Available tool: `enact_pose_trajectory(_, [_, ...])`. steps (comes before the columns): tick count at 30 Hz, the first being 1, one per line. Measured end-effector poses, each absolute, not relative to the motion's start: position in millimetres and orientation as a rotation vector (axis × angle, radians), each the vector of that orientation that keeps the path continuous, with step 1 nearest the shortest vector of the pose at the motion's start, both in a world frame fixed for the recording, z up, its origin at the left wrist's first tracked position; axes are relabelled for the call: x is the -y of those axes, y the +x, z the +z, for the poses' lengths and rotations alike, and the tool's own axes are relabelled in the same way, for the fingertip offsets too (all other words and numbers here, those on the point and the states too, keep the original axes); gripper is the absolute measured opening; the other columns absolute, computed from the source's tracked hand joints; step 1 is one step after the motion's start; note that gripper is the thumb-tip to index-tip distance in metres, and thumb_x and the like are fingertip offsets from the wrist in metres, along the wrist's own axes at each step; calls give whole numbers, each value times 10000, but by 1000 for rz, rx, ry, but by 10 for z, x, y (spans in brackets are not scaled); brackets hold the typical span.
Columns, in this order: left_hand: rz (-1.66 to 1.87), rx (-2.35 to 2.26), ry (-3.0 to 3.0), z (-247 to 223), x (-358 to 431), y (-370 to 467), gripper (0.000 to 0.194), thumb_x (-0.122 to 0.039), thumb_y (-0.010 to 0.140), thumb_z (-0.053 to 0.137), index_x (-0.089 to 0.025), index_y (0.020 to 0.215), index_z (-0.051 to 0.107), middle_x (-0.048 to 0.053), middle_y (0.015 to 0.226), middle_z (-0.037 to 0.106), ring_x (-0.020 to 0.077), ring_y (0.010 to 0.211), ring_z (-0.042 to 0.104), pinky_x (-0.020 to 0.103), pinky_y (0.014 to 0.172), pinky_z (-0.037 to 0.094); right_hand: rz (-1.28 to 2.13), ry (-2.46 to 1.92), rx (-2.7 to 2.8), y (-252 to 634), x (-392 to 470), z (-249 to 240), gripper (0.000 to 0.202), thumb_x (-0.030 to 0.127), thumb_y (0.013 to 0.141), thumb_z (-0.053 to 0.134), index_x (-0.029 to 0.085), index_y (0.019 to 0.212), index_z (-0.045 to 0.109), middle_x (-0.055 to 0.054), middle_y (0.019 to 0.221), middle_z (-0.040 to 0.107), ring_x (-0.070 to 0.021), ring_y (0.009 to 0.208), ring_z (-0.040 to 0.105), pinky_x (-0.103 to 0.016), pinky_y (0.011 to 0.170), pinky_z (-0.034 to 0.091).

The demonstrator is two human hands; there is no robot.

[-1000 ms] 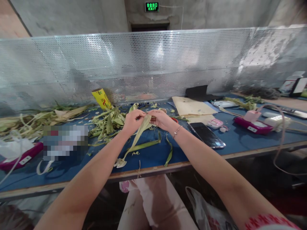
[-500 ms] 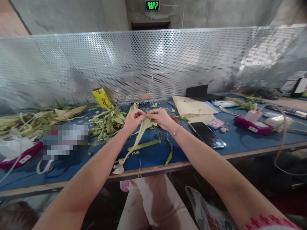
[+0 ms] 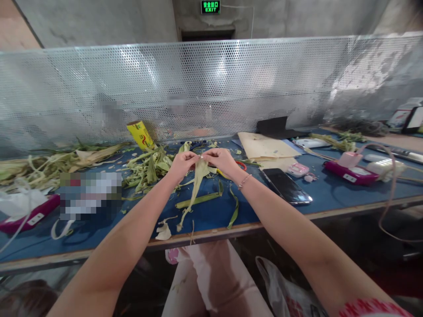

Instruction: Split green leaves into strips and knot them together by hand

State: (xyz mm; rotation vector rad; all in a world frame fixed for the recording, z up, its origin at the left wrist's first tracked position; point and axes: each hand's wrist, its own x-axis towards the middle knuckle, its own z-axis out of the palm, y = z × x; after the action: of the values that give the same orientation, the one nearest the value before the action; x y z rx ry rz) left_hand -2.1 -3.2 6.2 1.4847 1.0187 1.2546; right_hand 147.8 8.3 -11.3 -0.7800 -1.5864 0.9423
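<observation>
Between my fingertips I pinch the top of a pale corn husk (image 3: 199, 180), whose narrow tail hangs down toward the table's front edge. My left hand (image 3: 183, 164) grips it from the left, fingers closed. My right hand (image 3: 220, 161), closed too, meets it from the right; a thin bracelet circles that wrist. Beneath lies a green husk strip (image 3: 200, 200) on the blue table, and a curled green strip (image 3: 234, 211) is to its right. A heap of husk pieces (image 3: 148, 169) sits just left of my hands. Red-and-yellow handles (image 3: 241, 165) show partly behind my right hand.
A perforated metal screen (image 3: 211, 83) stands along the back. To the right are a dark phone (image 3: 287, 186), brown paper (image 3: 264, 146) and a magenta power strip (image 3: 350, 171) with cables. At left lie more husks (image 3: 89, 158), a yellow box (image 3: 140, 134) and another power strip (image 3: 33, 215).
The husk's tail has swung right and now hangs more steadily downward, apart from the pale scrap at the table edge. My hands have barely moved.
</observation>
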Motion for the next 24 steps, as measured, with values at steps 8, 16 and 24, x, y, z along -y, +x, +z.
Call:
enact_pose_trajectory(8, [1304, -1031, 1497, 54, 32, -24, 287, -361, 511, 724, -131, 609, 583, -12, 515, 590, 92, 451, 520, 245, 497, 458, 891, -851, 1589, 1482, -45, -67, 148, 240, 646, 629, 138, 745, 671, -29, 678, 645, -99, 605, 563, -243, 616, 474])
enact_pose_trajectory(16, [1348, -985, 1433, 64, 5, -34, 269, -326, 489, 732, -128, 581, 575, -12, 497, 570, 85, 434, 499, 238, 477, 422, 930, -847, 1546, 1493, -70, -61, 66, 207, 625, 645, 149, 657, 650, -13, 640, 631, -99, 593, 568, -257, 633, 499])
enact_pose_trajectory(24, [1329, -961, 1467, 78, 7, -41, 288, -338, 491, 736, -128, 584, 561, -13, 504, 573, 79, 435, 502, 238, 480, 437, 959, -845, 1514, 1513, -103, -83, 90, 209, 616, 662, 159, 601, 589, -5, 620, 602, -118, 620, 587, -295, 659, 513])
